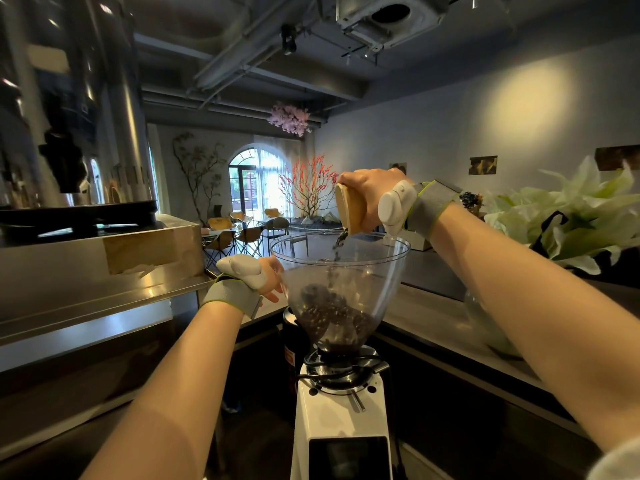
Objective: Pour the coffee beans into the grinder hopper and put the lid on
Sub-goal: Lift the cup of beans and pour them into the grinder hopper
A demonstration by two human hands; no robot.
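Observation:
A white coffee grinder point(341, 417) stands in front of me with a clear, lidless hopper point(377, 271) on top. Dark coffee beans point(332, 317) fill its lower part. My right hand point(367, 192) grips a tan wooden container point(349, 209), tipped over the hopper's far rim, and a thin stream of beans point(337, 245) falls from it. My left hand point(270, 278) rests against the hopper's left side near the rim; I cannot tell whether it holds anything. No lid is in view.
A steel counter point(104, 299) with a large shiny machine point(76, 133) runs along the left. A grey counter point(436, 317) runs to the right, bearing a glass vase with pale green flowers point(568, 220). Café chairs and tables point(239, 233) stand beyond.

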